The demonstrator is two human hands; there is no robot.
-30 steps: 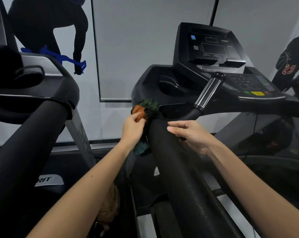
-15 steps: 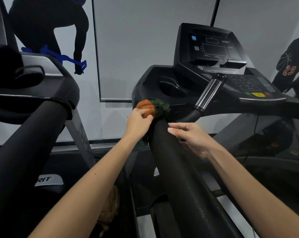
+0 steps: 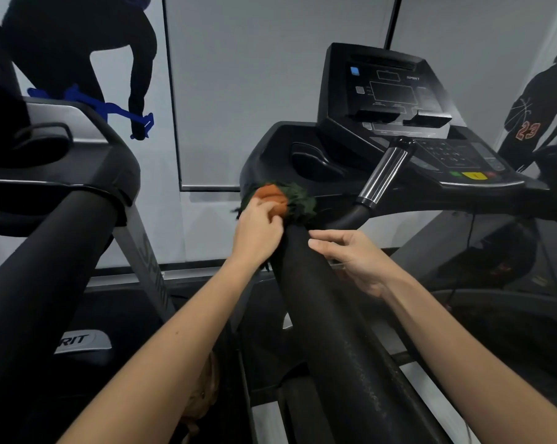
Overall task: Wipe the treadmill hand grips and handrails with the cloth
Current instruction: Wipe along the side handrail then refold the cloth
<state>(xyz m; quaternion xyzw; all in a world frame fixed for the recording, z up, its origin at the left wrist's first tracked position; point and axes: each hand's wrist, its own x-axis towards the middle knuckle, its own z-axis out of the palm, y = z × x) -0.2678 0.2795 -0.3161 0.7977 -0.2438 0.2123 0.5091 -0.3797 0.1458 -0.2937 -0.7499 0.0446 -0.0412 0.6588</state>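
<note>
A thick black padded handrail (image 3: 331, 318) runs from the bottom centre up to the treadmill console. At its top end, where it meets the console housing, my left hand (image 3: 258, 229) presses a bunched orange and dark green cloth (image 3: 283, 200). My right hand (image 3: 354, 257) rests on the right side of the same handrail just below the cloth, fingers stretched out and holding nothing. A chrome and black hand grip (image 3: 382, 174) angles up to the right of the cloth.
The console (image 3: 395, 100) with its keypad stands behind the grip. A second treadmill's black handrail (image 3: 37, 277) and console fill the left side. The wall behind is grey with dark figure silhouettes. The treadmill deck lies below right.
My left hand has pushed the cloth up and to the right along the top of the handrail onto the console edge. My right hand has stayed on the rail.
</note>
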